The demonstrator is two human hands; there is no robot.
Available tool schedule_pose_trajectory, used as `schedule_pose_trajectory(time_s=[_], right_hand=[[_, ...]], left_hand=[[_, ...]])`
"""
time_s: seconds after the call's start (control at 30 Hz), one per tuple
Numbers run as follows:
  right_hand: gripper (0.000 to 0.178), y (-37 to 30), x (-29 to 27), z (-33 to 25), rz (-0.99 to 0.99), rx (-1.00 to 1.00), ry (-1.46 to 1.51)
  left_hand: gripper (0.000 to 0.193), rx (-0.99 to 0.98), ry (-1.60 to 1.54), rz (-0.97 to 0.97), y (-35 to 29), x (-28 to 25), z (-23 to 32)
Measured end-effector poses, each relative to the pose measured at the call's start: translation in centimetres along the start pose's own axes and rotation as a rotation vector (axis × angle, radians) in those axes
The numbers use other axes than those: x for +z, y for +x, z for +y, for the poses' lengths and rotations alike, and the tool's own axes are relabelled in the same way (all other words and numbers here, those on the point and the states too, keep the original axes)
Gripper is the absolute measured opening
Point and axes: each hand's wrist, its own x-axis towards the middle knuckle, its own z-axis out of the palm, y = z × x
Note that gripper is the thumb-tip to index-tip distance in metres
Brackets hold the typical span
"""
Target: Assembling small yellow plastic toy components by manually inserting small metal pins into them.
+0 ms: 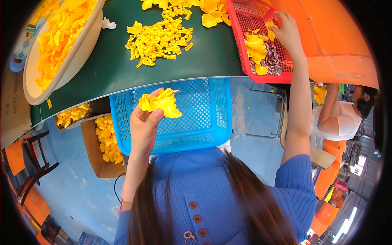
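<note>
Though unclear, sheeting [339, 38] beside red basket [240, 41]

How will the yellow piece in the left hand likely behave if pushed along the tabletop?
The yellow piece in the left hand looks thin-walled, so it's probably light. Its glossy surface may be slippery. Its curved, wavy-edged shape would likely rock.

You have open room above the blue basket [179, 143] for your left hand [146, 117], and bare green table [216, 51] between the yellow pile [163, 43] and the red basket [241, 49]. Its right wall stands under your right hand [289, 32]; the big bowl [87, 59] blocks the left.
</note>
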Motion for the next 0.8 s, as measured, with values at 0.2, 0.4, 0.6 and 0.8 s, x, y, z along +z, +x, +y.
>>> schedule_pose_trajectory(time_s=[0.2, 0.4, 0.6, 0.8], right_hand=[[0.018, -3.2, 0.6, -7.3, -0.369, -0.309, 0.236], [0.007, -2.4, 0.1, -6.5, -0.332, -0.155, 0.325], [0.019, -3.4, 0.4, -7.1, -0.297, -0.203, 0.483], [0.016, -3.1, 0.8, -6.7, -0.375, -0.126, 0.415]], left_hand=[[0.05, 0.014, 0.005, -0.012, 0.1, 0.1, 0.1], [0.055, 0.022, 0.105, -0.042, -0.1, -0.2, 0.1], [0.049, -0.002, -0.001, -0.036, -0.1, 0.2, -0.1], [0.048, 0.028, 0.009, -0.04, 0.0, 0.3, -0.1]])
